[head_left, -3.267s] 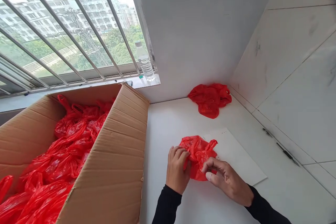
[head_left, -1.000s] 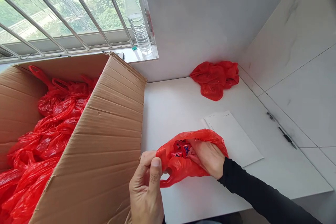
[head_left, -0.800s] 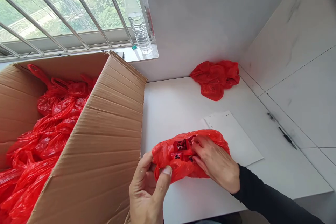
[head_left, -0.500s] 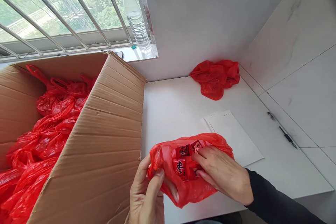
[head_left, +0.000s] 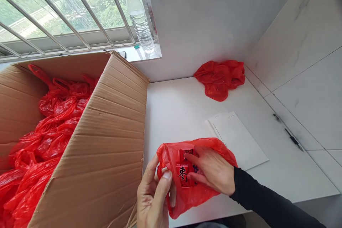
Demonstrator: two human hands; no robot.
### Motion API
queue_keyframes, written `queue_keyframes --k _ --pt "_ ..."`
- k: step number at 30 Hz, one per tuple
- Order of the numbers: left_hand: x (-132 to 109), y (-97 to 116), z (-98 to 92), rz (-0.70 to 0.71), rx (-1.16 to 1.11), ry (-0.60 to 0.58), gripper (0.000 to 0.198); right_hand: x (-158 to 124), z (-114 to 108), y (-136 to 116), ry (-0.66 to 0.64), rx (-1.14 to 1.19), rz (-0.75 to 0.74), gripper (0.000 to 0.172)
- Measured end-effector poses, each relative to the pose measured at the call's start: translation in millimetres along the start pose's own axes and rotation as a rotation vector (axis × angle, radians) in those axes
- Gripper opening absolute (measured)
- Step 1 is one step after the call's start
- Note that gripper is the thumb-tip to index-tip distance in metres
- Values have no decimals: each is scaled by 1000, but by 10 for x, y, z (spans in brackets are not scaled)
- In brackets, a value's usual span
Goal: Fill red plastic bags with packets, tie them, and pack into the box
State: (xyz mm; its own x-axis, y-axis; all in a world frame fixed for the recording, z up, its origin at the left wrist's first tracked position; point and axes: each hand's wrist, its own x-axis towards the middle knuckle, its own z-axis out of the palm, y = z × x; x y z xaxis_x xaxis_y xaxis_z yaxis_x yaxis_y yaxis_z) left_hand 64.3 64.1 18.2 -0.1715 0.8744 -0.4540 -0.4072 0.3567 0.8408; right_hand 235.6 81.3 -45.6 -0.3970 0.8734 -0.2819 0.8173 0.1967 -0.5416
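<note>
My left hand (head_left: 154,197) pinches the rim of an open red plastic bag (head_left: 203,192) at the near edge of the white counter (head_left: 176,107). My right hand (head_left: 212,171) reaches into the bag's mouth, fingers closed around small red packets (head_left: 183,172) with printed characters. The bag hangs partly over the counter's front edge.
A big open cardboard box (head_left: 107,139) full of tied red bags (head_left: 53,114) stands to the left. Another crumpled red bag (head_left: 220,78) lies in the far corner. A white sheet of paper (head_left: 237,139) lies beside my hands. A water bottle (head_left: 137,17) stands on the window sill.
The tied bag has been opened. My left hand took hold of its rim and my right hand went inside, gathering the red packets nearer the opening.
</note>
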Motion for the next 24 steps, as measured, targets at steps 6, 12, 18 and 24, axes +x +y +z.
queue_keyframes --k 6,12,18,24 --pt "37 -24 -24 7 -12 -83 46 -20 94 -129 31 -57 -186 22" --pt "31 -25 -87 16 -2 -48 48 -181 133 -141 96 -80 -121 22" --pt "29 -37 -103 9 -14 -86 45 -387 117 -69 -1 -149 -15 17" --pt "-28 -2 -54 15 46 -105 43 -368 -44 10 53 -152 118 35"
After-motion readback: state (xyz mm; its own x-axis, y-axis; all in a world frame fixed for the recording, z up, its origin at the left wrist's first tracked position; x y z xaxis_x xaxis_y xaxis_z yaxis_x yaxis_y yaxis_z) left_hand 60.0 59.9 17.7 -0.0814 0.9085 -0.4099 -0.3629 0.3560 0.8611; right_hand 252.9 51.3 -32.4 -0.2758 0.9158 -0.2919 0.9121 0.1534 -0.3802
